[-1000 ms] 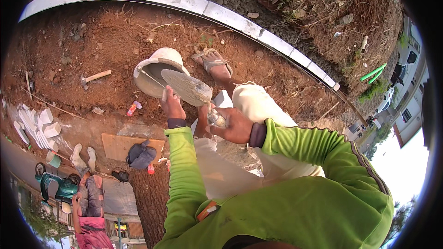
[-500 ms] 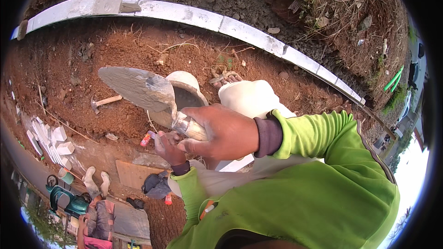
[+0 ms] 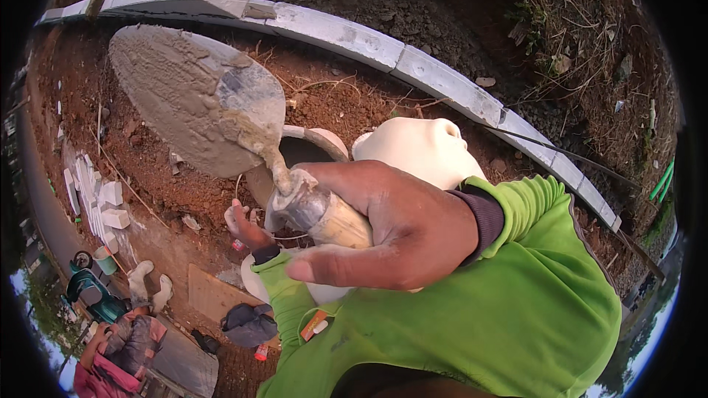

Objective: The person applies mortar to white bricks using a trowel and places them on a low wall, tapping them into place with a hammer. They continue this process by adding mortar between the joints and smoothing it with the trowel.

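Note:
My right hand grips the wooden, metal-collared handle of a trowel, whose broad blade is raised at the upper left and coated in wet grey mortar. Behind it, a pale bucket with a dark, shadowed interior is partly hidden. My left hand, lower and left of my right, has its fingers curled at the bucket's thin wire handle. Pale-trousered legs show beyond my right hand.
A row of white blocks arcs across red soil. At left lie loose blocks. At lower left are a reclining person in boots, a teal scooter, a board and dark cloth; green tubes lie far right.
My right hand has lifted the trowel up and leftward, away from the bucket, and it looks larger. My left hand has moved lower and left, off the blade to the bucket's handle.

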{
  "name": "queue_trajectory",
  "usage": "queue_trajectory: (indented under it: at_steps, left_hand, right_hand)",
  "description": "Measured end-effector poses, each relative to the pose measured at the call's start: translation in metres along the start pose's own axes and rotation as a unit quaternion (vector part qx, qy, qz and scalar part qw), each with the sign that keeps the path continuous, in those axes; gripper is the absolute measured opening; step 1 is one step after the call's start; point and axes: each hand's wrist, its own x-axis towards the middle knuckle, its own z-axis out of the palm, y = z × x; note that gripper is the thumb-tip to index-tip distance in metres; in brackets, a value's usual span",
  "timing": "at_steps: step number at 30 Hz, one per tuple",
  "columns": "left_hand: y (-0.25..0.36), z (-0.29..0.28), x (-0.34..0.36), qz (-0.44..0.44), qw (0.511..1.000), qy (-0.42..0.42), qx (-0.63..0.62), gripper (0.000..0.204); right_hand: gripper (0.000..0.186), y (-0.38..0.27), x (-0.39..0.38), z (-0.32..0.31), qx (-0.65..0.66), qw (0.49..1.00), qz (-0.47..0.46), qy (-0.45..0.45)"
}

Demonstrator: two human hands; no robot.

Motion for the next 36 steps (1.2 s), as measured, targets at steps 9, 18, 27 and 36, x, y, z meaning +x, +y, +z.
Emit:
queue_trajectory:
  at_steps: [9, 18, 27, 36]
  left_hand:
    - [-0.033, -0.014, -0.005, -0.211, 0.965, -0.153, 0.032, 0.072]
    - [-0.009, 0.043, -0.058, 0.064, 0.992, -0.104, -0.038, 0.049]
    - [0.050, 0.082, -0.030, 0.138, 0.986, -0.083, -0.042, 0.047]
    - [0.063, 0.104, -0.035, 0.175, 0.980, -0.090, -0.033, 0.045]
  right_hand:
    - [0.041, -0.035, -0.006, -0.008, -0.124, 0.983, -0.080, 0.110]
    - [0.044, 0.007, 0.020, -0.069, -0.542, 0.819, -0.126, 0.138]
    - [0.037, 0.044, 0.004, -0.071, -0.807, 0.588, 0.053, -0.015]
    - [0.027, 0.124, 0.044, -0.089, -0.833, 0.522, 0.122, -0.139]
